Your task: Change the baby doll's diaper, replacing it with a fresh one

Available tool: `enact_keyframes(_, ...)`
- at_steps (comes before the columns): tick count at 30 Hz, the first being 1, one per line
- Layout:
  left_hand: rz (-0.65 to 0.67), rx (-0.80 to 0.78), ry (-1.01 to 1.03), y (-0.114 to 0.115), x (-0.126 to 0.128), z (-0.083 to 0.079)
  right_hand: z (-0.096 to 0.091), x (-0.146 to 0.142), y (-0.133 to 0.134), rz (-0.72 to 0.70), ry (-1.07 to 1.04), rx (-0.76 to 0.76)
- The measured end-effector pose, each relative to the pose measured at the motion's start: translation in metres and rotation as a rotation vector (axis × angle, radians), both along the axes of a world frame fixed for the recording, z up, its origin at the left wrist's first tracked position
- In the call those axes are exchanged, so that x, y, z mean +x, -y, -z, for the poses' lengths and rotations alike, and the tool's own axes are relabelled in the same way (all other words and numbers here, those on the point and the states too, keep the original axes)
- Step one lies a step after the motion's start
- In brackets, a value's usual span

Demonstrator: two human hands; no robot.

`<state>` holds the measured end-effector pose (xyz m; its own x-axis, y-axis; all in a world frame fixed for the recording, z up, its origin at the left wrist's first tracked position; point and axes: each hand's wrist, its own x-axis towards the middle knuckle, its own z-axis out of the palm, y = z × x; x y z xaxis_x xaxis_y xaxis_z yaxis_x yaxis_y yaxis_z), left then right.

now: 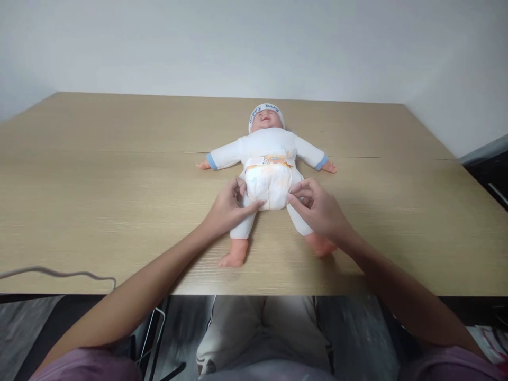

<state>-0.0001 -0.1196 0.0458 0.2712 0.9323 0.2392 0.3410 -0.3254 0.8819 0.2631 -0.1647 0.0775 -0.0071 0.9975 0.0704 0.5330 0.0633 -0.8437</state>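
A baby doll [266,143] in a white suit and a white cap lies on its back in the middle of the wooden table [99,201], head away from me, arms spread. It wears a white diaper [269,182] with an orange printed band. My left hand [229,207] pinches the diaper's lower left edge by the doll's thigh. My right hand [317,207] pinches the diaper's lower right edge, its fingers curled over the doll's other thigh. Both bare doll feet point toward me.
A grey cable [59,273] lies along the table's front left edge. A plain white wall stands behind the table. A dark piece of furniture [490,174] sits at the right. My lap shows below the table's front edge.
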Motion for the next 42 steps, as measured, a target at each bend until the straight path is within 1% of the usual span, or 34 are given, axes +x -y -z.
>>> enact_keyframes(2,0.004,0.0,0.02,-0.001,-0.001,0.001,0.001,0.0,-0.001,-0.019,-0.08,-0.04)
enact_keyframes(4,0.004,-0.009,0.05,-0.002,-0.002,0.002,0.002,0.0,-0.001,-0.013,-0.116,-0.051)
enact_keyframes(7,-0.007,-0.063,0.094,-0.003,-0.003,0.006,0.002,-0.001,0.0,0.016,-0.115,-0.048)
enact_keyframes(10,-0.029,-0.123,0.113,-0.002,-0.004,0.01,0.001,-0.002,0.001,0.014,-0.101,-0.043)
enact_keyframes(13,-0.08,-0.13,0.083,-0.001,-0.005,0.012,0.002,-0.002,0.001,-0.001,-0.094,-0.028)
enact_keyframes(15,-0.089,-0.125,0.043,0.0,-0.005,0.011,0.003,-0.003,0.001,-0.013,-0.091,-0.013)
enact_keyframes(19,-0.053,-0.103,-0.01,0.0,-0.006,0.002,0.004,-0.005,0.003,-0.021,0.004,0.04)
enact_keyframes(22,0.029,-0.12,-0.005,0.0,-0.007,-0.005,0.004,-0.008,0.005,-0.022,0.066,0.045)
enact_keyframes(24,0.09,-0.175,0.016,-0.001,-0.008,-0.008,0.004,-0.011,0.008,-0.028,0.047,0.024)
enact_keyframes(28,0.119,-0.342,0.153,-0.004,-0.009,-0.005,0.004,-0.014,0.011,-0.043,-0.045,-0.012)
enact_keyframes(30,0.118,-0.39,0.217,-0.005,-0.009,-0.003,0.005,-0.013,0.01,-0.047,-0.065,-0.019)
enact_keyframes(34,0.129,-0.435,0.283,-0.006,-0.008,-0.003,0.009,-0.007,0.007,-0.054,-0.101,-0.014)
enact_keyframes(38,0.145,-0.452,0.295,-0.006,-0.008,-0.006,0.012,-0.006,0.006,-0.09,-0.066,0.022)
enact_keyframes(42,0.152,-0.458,0.3,-0.007,-0.01,-0.004,0.013,-0.007,0.007,-0.048,-0.096,0.026)
